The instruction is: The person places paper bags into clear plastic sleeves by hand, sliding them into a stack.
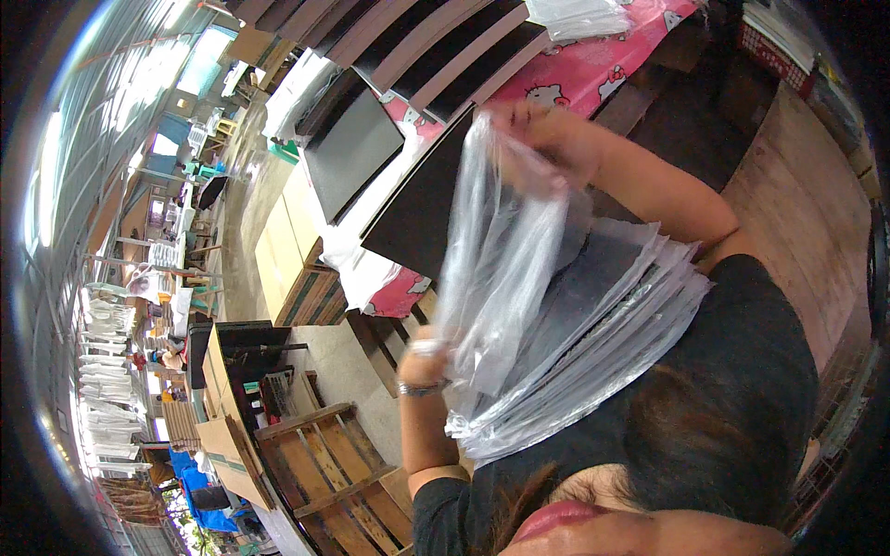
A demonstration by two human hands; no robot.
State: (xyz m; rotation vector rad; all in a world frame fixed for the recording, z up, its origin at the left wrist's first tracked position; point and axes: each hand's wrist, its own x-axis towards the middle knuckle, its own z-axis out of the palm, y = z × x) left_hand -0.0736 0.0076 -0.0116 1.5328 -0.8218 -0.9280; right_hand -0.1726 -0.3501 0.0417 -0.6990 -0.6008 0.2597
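A clear plastic bag [505, 278], crumpled and see-through, is stretched between my two hands. My right hand [538, 153], raised at the far end, has its fingers closed on the bag's upper part; motion blurs it a little. Lower and to the left, my left hand [426, 360] grips the bag's near side, with a metal band on the wrist and something white on a finger. Close to my body lies a thick, fanned stack of clear plastic sleeves [593, 361], partly covered by the bag. Just beyond the bag is a flat black board [417, 208].
Several dark boards [445, 46] lie overlapped on a table with a pink patterned cover [593, 69]. Another black panel [352, 148] lies to the left. Cardboard boxes [287, 246] and a wooden pallet [324, 473] stand on the floor at left. More plastic [579, 17] lies at the far edge.
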